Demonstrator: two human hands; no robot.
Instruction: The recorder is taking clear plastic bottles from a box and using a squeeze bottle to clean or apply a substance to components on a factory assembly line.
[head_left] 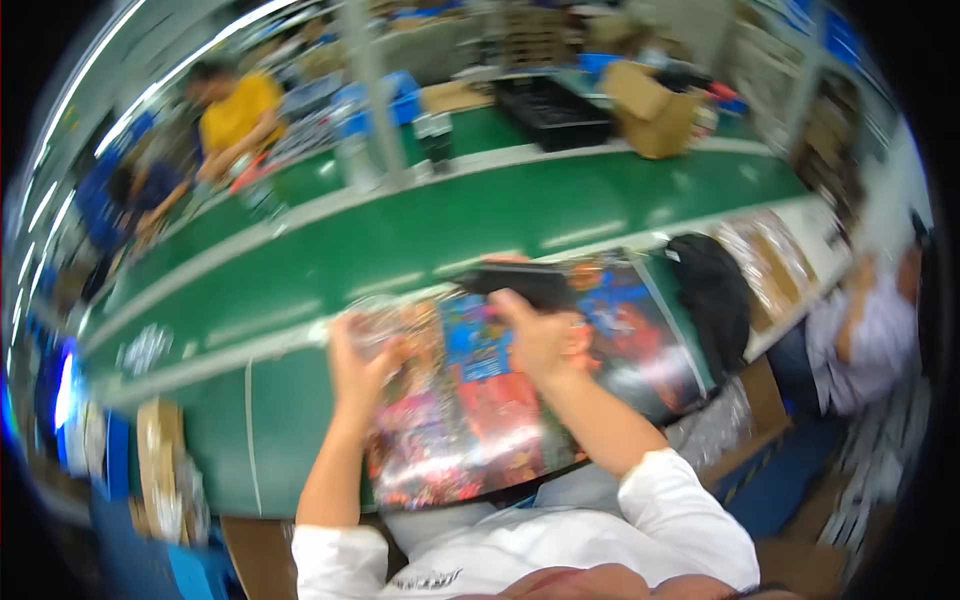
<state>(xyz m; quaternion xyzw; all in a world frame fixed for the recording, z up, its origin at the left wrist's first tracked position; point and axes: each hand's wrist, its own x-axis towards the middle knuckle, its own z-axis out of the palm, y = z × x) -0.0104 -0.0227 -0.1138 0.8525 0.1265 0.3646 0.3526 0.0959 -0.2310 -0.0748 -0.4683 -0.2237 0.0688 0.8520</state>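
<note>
My right hand (538,340) grips a flat black rectangular object (525,284), with the thumb on top; motion blur hides its exact kind. My left hand (362,365) is curled around a see-through plastic thing (376,322), too smeared to name more closely. Both hands are above a glossy, colourful printed sheet (480,425), which covers the bench in front of me and reaches down to my lap.
A green conveyor belt (450,220) runs across beyond the bench. Dark cloth (712,290) lies right of the sheet. Across the belt are a black tray (552,115) and an open cardboard box (655,110). One person in yellow (240,115) works at far left; another (865,335) sits at right.
</note>
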